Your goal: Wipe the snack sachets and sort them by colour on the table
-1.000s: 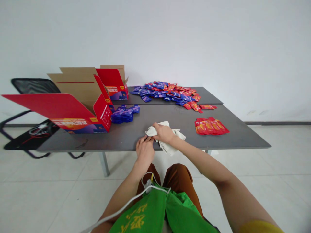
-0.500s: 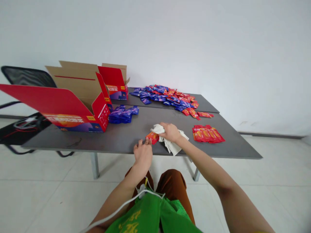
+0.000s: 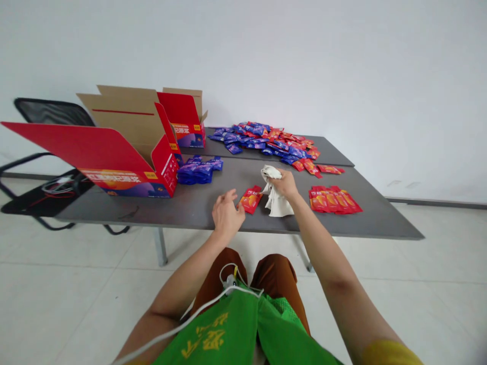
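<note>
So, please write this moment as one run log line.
right hand: grips white cloth; left hand: open, by single red packet; contact: unclear; front carton: open

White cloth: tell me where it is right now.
In the head view, the white cloth is bunched in the right hand, just right of the single red packet near the front edge of the table.

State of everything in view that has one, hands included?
White cloth: crumpled
Right hand: closed on it
Left hand: open, empty
Single red packet: flat
Red packet row: overlapping
Blue packets: stacked
Mixed pile: loose
Front box: open, contents hidden
Back box: open
</note>
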The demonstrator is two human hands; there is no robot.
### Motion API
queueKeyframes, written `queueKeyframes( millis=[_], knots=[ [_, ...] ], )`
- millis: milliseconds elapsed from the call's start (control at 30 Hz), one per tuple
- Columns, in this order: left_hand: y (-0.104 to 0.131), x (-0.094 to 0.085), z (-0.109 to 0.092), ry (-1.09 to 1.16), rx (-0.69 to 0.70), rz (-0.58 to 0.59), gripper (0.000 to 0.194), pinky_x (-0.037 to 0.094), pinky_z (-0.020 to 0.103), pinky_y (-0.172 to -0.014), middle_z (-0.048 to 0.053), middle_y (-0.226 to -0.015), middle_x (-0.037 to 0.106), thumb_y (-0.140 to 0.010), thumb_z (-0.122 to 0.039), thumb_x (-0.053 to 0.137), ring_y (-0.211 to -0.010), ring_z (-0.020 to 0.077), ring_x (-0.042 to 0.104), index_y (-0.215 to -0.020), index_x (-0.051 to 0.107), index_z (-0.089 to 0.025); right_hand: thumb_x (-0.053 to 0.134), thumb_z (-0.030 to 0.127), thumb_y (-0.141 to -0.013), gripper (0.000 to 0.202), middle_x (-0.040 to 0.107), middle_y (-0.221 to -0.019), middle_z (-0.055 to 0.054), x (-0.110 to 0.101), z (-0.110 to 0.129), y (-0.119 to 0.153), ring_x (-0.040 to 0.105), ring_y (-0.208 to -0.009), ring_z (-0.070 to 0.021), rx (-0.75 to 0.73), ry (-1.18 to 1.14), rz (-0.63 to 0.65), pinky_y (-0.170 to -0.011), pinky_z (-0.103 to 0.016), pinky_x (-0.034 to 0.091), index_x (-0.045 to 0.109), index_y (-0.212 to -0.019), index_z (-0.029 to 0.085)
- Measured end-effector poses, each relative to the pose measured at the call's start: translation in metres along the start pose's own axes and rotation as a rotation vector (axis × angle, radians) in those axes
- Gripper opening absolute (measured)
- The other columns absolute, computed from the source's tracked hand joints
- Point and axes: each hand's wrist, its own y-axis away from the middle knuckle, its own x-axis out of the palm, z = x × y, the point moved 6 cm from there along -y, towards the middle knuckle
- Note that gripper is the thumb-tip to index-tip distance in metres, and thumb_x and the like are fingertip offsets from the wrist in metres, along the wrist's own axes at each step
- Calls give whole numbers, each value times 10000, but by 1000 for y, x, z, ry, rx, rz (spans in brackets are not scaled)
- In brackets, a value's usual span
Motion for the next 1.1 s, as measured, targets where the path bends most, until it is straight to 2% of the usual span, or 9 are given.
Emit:
queueKeyframes(
  millis=[67,133,300,433,600,767,933,1000,1100],
  knots=[
    [-3,6,-15,-38,34,34,676,419,352,-927,148,-1182,637,-808,-413,578,-1151,268,525,-1384,388,-115,586,278,-760,330,704,-896,-50,-10,10,6,604,-751,-159,-90,-106,-67,-678,-229,442,698,-1025,115],
    [-2,19,-29,-98,54,121,741,438,379,-886,194,-1179,623,-772,-481,608,-1101,306,563,-1364,408,-85,630,268,-709,293,689,-848,-48,-17,25,18,588,-737,-165,-187,-163,-120,-679,-243,435,718,-949,124],
    [-4,35,-23,-48,-50,172,346,449,391,-838,202,-1030,670,-897,-331,436,-979,302,637,-1098,616,-114,669,247,-693,271,665,-811,-32,-16,57,54,574,-722,-155,-304,-292,-4,-684,-246,427,719,-938,145],
    [-25,33,21,492,-327,165,294,481,354,-816,140,-907,700,-912,-300,404,-908,241,661,-951,653,-149,672,289,-753,282,665,-869,-37,-4,73,72,582,-785,-162,-446,-341,78,-726,-257,430,696,-1009,174],
    [-32,56,39,1098,-653,424,187,545,334,-639,70,-666,683,-803,-238,548,-623,187,663,-839,665,-96,651,360,-806,370,659,-1058,-68,43,80,82,594,-943,-190,-581,-259,242,-834,-289,435,634,-1145,212],
    [-25,61,35,1240,-736,493,137,572,371,-651,85,-620,676,-811,-146,529,-599,197,677,-827,640,-68,645,352,-795,428,641,-1170,-62,74,56,59,587,-1044,-215,-423,95,248,-859,-291,437,587,-1203,237],
    [-15,55,37,1234,-752,559,237,578,448,-688,152,-647,682,-917,-184,405,-650,248,702,-871,590,-43,624,349,-799,310,698,-1046,-60,53,2,11,634,-931,-218,-70,353,254,-772,-265,451,656,-1084,234],
    [-12,51,41,1227,-762,546,235,575,475,-691,165,-674,688,-921,-191,404,-665,264,705,-888,582,-40,612,328,-809,304,702,-1038,-55,42,-3,6,636,-929,-207,-86,282,253,-785,-255,446,662,-1088,218],
    [-14,50,47,1249,-755,508,209,572,495,-696,172,-707,697,-909,-172,420,-670,267,705,-874,584,-47,623,302,-799,348,685,-1088,-69,37,20,20,618,-980,-210,-258,132,231,-842,-269,435,652,-1125,184]
  ],
)
